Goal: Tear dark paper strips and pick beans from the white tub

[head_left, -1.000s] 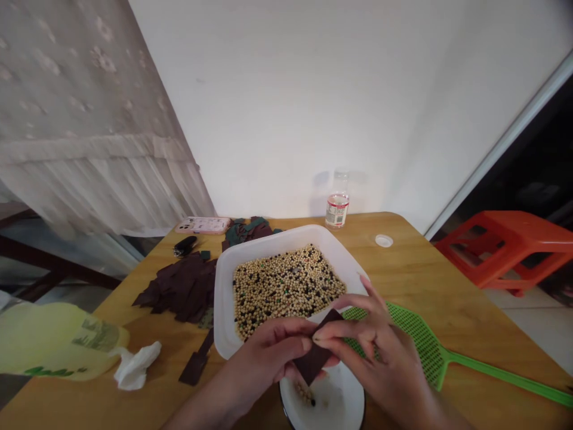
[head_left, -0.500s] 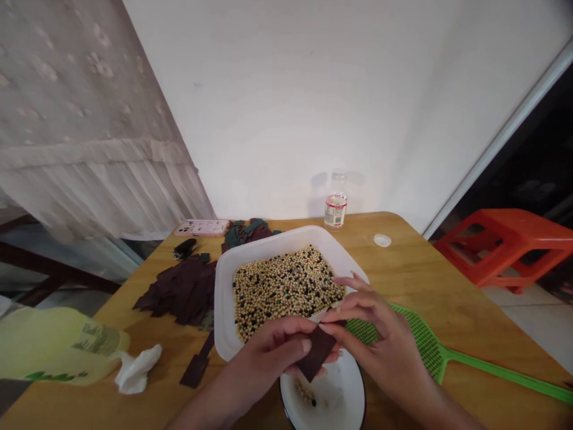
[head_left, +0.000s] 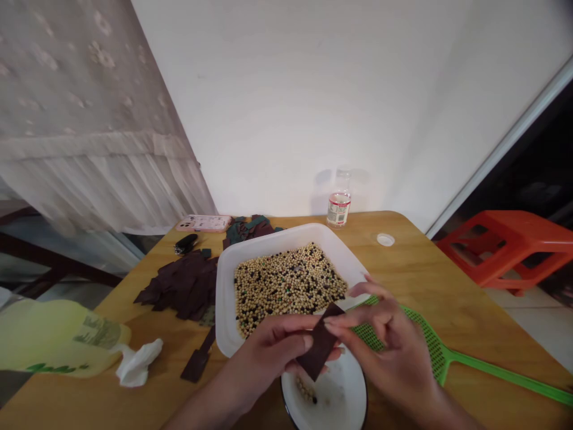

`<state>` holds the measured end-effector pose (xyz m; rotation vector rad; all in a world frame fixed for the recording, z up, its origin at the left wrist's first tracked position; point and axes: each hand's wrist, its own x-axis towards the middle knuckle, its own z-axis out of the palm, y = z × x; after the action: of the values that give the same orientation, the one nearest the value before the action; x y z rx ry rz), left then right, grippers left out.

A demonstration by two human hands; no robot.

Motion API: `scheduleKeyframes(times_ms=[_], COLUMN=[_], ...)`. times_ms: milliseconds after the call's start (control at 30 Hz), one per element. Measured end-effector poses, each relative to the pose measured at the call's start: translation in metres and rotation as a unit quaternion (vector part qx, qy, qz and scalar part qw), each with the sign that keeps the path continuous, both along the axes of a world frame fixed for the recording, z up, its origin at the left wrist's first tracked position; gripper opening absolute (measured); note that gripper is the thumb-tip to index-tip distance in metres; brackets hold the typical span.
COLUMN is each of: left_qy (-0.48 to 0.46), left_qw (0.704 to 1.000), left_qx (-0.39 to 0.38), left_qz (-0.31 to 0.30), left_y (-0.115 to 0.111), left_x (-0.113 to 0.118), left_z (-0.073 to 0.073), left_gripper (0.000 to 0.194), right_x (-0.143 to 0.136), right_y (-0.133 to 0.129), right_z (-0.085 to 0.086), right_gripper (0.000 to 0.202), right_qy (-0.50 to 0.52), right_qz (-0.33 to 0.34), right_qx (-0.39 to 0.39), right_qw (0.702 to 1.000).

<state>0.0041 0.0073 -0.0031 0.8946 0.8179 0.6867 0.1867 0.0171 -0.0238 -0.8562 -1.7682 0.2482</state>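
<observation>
A small dark brown rectangular piece, perhaps cloth (head_left: 319, 351), is pinched between my two hands above a white bowl (head_left: 342, 400) with a dark rim. My left hand (head_left: 280, 346) grips its left side, thumb on top. The thumb and forefinger of my right hand (head_left: 389, 334) hold its right edge, the other fingers raised. A few pale beads and a black one lie in the bowl. Just beyond stands a white plastic tub (head_left: 226, 298) filled with small cream and black beads (head_left: 286, 283). Whether anything sits inside the brown piece cannot be seen.
Left of the tub lie a heap of dark brown pieces (head_left: 183, 283), keys (head_left: 185, 243), a phone (head_left: 203, 223), a crumpled tissue (head_left: 138, 361) and a yellowish container (head_left: 58, 337). A green fly swatter (head_left: 483, 371), bottle (head_left: 339, 206), white cap (head_left: 385, 239) and orange stool (head_left: 514, 245) are rightward.
The brown piece now shows more of its length, its upper end standing out between my hands. My right fingers have shifted slightly right along its edge. The view has moved a little.
</observation>
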Motion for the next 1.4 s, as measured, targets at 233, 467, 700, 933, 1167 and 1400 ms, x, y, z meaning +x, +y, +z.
scheduleKeyframes(times_ms=[233,467,700,933,1167,1400], left_qy=[0.013,0.017,0.026,-0.003,0.019,0.040], left_qw=[1.000,1.000,0.999,0.999,0.995,0.994], left_qx=[-0.010,0.002,0.009,-0.039,0.017,0.054], left_qz=[-0.008,-0.017,-0.021,0.002,0.093,0.084], left_y=[0.003,0.001,0.002,0.002,0.005,0.004], left_x=[0.000,-0.001,-0.002,0.001,-0.002,-0.001], left_z=[0.001,0.003,0.001,-0.002,0.003,-0.001], left_gripper=[0.029,0.028,0.028,0.018,0.023,0.025], right_x=[0.004,0.006,0.008,0.003,0.009,0.015], right_y=[0.002,0.005,0.008,0.006,0.010,0.014], right_z=[-0.002,0.003,0.000,0.002,-0.001,-0.004], right_gripper=[0.023,0.022,0.023,0.020,0.030,0.013], right_qy=[-0.040,-0.051,-0.055,-0.078,0.083,0.024], right_qz=[-0.024,0.002,-0.002,-0.013,-0.029,-0.050], right_qx=[0.040,0.039,0.045,0.069,-0.033,-0.085], right_qw=[0.998,0.998,0.997,0.994,0.996,0.995])
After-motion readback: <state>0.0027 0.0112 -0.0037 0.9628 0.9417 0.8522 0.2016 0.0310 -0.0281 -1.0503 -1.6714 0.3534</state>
